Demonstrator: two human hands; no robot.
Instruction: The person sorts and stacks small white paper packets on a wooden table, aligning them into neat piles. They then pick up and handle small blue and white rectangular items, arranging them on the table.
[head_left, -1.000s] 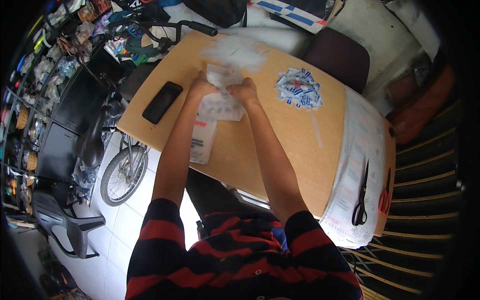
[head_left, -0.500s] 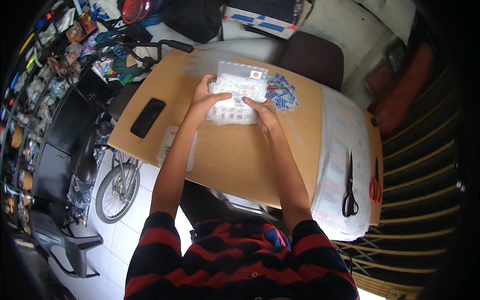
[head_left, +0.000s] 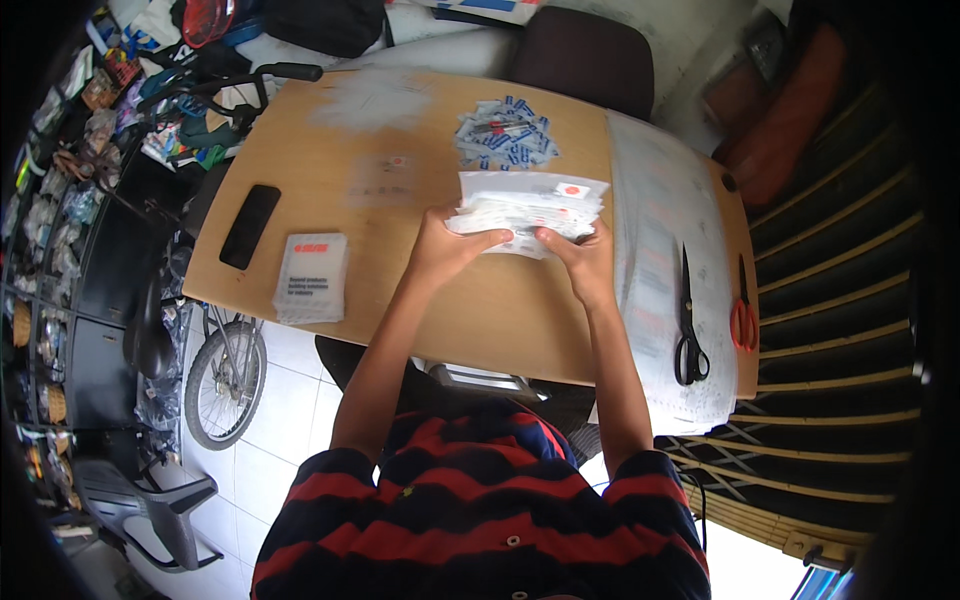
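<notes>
A thick stack of translucent printed plastic bags [head_left: 525, 215] is gripped between my two hands over the middle of the table. Its layers look fanned and uneven, with one sheet standing up at the back that bears a small red mark. My left hand [head_left: 447, 243] closes on the stack's left side, thumb across the front. On the opposite side my right hand [head_left: 583, 258] pinches it the same way; most fingers of both hands are hidden behind. Just beyond the stack lies a pile of small blue-and-white packets [head_left: 508, 135]. One faint clear bag [head_left: 383, 180] rests flat left of it.
The wooden table [head_left: 480, 325] carries a black phone [head_left: 250, 227] and a neat stack of printed bags [head_left: 311, 275] at left. Clear sheets [head_left: 370, 100] lie far left. Large plastic sheets [head_left: 650, 300] at right hold black scissors [head_left: 687, 340]; red-handled scissors [head_left: 743, 320] lie beside them.
Both hands have shifted the stack rightward and toward me, and it is now tilted with its layers spread. A clear bag shows on the table where the stack was. The camera view has shifted.
</notes>
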